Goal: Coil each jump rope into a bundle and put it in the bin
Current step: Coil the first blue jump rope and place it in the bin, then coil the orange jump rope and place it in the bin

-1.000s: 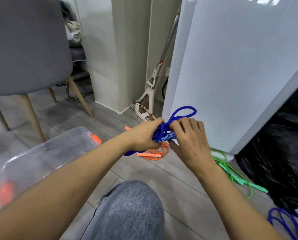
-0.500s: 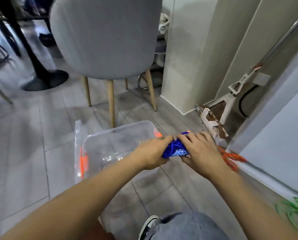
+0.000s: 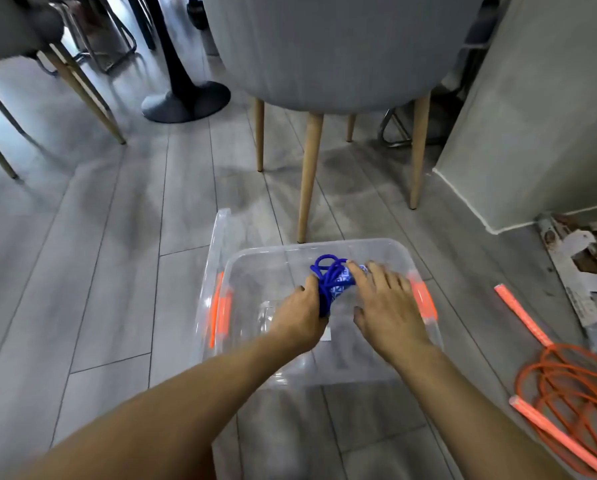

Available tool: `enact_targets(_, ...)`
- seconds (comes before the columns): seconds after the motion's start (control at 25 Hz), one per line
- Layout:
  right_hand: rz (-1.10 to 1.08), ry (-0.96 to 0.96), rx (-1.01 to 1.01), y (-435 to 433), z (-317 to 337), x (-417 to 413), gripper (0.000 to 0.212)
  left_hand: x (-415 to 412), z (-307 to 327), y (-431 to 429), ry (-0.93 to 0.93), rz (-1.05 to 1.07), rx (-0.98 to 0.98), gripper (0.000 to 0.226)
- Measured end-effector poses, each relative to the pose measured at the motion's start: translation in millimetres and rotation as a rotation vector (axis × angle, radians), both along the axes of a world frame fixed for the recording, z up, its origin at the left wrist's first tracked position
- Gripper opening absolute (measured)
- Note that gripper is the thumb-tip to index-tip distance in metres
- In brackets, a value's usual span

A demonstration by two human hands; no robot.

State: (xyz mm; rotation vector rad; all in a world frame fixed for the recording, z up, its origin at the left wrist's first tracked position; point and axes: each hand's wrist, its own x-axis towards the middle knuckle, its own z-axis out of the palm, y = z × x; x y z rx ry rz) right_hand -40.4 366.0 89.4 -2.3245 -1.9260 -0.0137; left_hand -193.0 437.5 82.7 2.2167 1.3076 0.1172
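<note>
A coiled blue jump rope bundle (image 3: 331, 280) with patterned blue handles sits over the inside of the clear plastic bin (image 3: 252, 258), which has orange latches. My left hand (image 3: 299, 318) grips the bundle from its left side. My right hand (image 3: 385, 304) lies beside it with fingers spread and nearly straight, the fingertips touching the bundle's right end. An orange jump rope (image 3: 564, 386) lies loosely on the floor to the right of the bin, its orange handles stretched out.
The bin's clear lid (image 3: 217, 237) leans against its left side. A grey chair with wooden legs (image 3: 309, 161) stands just behind the bin. A black table pedestal (image 3: 186, 98) is farther back, a wall corner (image 3: 498, 188) and a mop head (image 3: 574, 271) at right.
Both hands carried the blue bundle left and down, from in front of the white appliance to inside the bin. My right hand's fingers have loosened and spread off the bundle.
</note>
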Motion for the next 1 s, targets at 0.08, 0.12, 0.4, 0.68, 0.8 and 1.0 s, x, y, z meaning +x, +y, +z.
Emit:
enact_targets(0.08, -0.052, 0.052, -0.055, 0, -26, 2, 0.080, 0, -34, 21, 0.051, 0.128, -0.021, 0.040)
enact_targets(0.12, -0.065, 0.083, -0.074, -2, -37, 2, 0.074, -2, -51, 28, 0.113, 0.162, -0.030, 0.042)
enact_targets(0.4, -0.148, 0.235, -0.186, -17, -65, 9, 0.053, -12, -138, 35, 0.382, 0.643, -0.250, 0.064)
enact_targets(0.68, -0.192, 0.341, -0.179, -23, -65, 7, 0.044, -10, -140, 34, 0.569, 0.193, -0.060, 0.089)
enact_targets(0.8, -0.193, 0.350, -0.156, -27, -63, 6, 0.042, -10, -141, 34, 0.705, -0.178, -0.131, 0.064)
enact_targets(1.0, -0.186, 0.335, -0.076, -28, -68, 5, 0.036, -5, -141, 30, 0.757, -0.017, -0.367, 0.058)
